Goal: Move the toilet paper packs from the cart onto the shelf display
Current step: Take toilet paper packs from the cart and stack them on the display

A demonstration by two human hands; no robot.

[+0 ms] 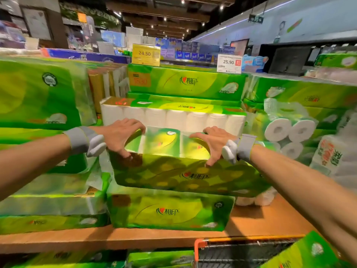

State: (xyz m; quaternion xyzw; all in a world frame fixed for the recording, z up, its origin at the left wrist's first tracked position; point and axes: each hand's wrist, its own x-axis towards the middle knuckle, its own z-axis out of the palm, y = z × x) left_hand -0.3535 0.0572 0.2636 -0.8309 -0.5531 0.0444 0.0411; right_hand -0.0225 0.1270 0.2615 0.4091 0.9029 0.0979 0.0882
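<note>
Nearest my view, the cart (pixel 241 250) sits at the bottom edge with a green pack (pixel 307 252) leaning in it. Above it, my left hand (pixel 123 137) and right hand (pixel 212 144) each clamp their grip over the top edge of the toilet paper pack (pixel 185 171), fingers curled on its far side, thumbs in front. It rests tilted on a lower pack (pixel 168 211) on the wooden shelf (pixel 260 223).

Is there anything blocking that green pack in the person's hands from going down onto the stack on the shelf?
Nothing visible blocks it. The left hand and right hand grip the held pack by its upper edge, directly above the lower pack on the wooden shelf. The pack is tilted, with only a narrow gap below.
</note>
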